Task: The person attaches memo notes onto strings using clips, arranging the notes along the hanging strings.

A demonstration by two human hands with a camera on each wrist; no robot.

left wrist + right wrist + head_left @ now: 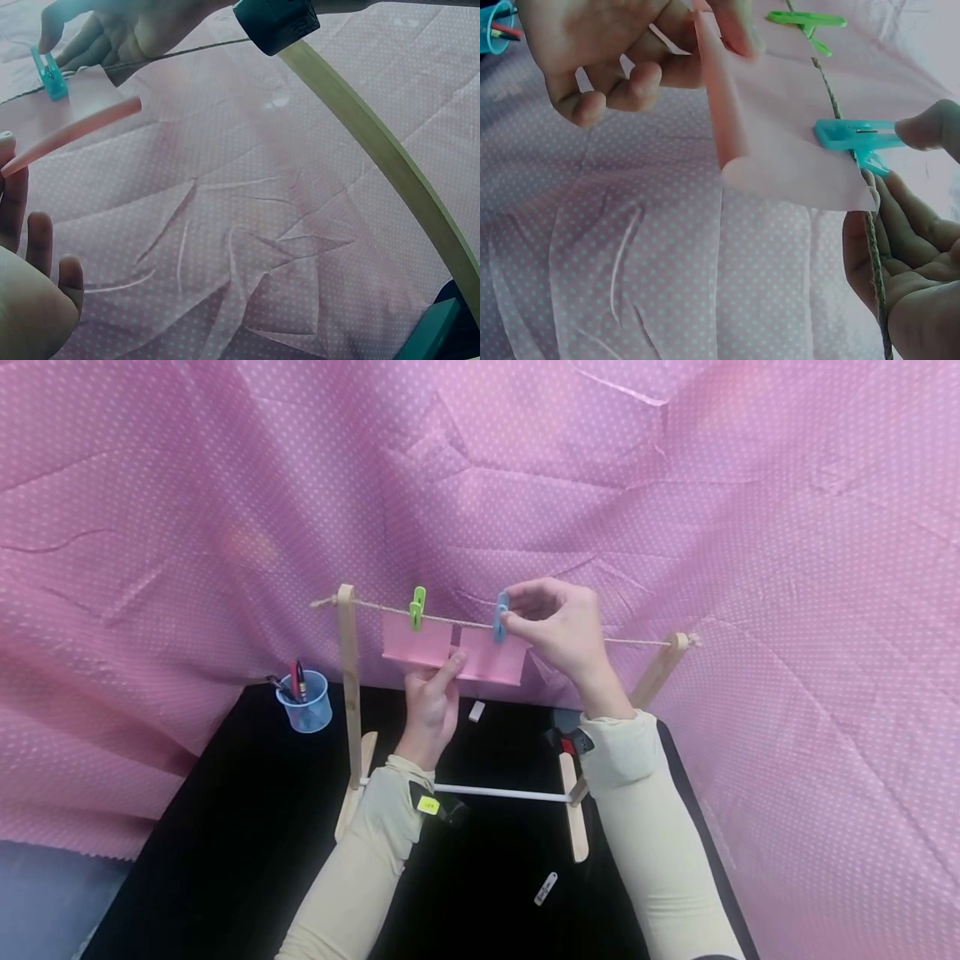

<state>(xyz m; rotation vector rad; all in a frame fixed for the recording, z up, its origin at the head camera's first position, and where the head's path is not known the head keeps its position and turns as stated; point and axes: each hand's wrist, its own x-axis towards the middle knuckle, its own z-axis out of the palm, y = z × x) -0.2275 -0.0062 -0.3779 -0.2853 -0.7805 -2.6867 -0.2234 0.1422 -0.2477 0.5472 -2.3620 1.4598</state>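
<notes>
A pale rope runs between two wooden posts. My right hand pinches a blue clothespin between thumb and fingers; its jaws are on the rope and the top edge of a pink paper sheet. Below the rope, my left hand holds that sheet by its lower left part, thumb in front. The sheet's bottom edge curls up in the right wrist view. To the left, a green clothespin clips another pink sheet to the rope.
The wooden posts stand on flat feet joined by a white rod. A blue cup of pens is at the left. On the black table lie a white clothespin and a small white block. Pink dotted cloth hangs behind.
</notes>
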